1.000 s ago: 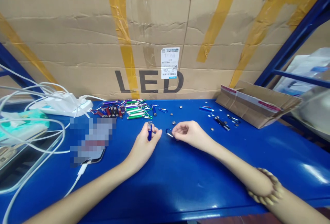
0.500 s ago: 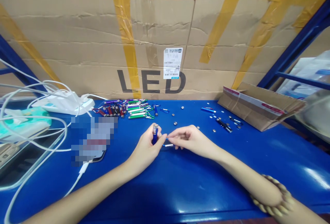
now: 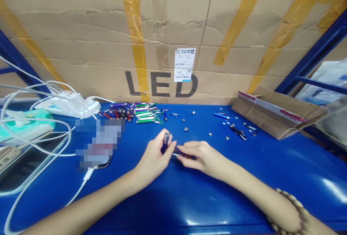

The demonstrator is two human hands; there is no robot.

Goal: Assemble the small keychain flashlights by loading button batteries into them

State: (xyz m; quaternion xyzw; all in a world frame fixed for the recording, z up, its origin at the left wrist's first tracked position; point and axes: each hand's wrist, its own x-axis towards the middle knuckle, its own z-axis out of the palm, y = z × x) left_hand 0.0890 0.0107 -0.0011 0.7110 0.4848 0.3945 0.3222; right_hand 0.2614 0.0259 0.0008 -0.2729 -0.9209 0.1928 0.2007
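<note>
My left hand (image 3: 154,159) is closed around a small blue keychain flashlight (image 3: 165,142), held upright over the blue table (image 3: 189,199). My right hand (image 3: 200,155) pinches a small blue carabiner clip (image 3: 177,152) right against the flashlight's lower end, the fingertips of both hands touching. A row of several coloured mini flashlights (image 3: 135,114) lies at the back of the table, behind my left hand. Loose button cells (image 3: 185,129) are scattered behind my right hand.
A phone (image 3: 100,155) on a white cable lies left of my left hand. White cables and a power strip (image 3: 70,107) fill the far left. A flat cardboard box (image 3: 279,116) sits at the back right, with dark flashlight parts (image 3: 238,132) beside it. A large LED carton (image 3: 162,40) walls the back.
My right hand has brought the carabiner clip leftward from the table surface to the flashlight in my left hand. Both hands have drawn slightly nearer to me.
</note>
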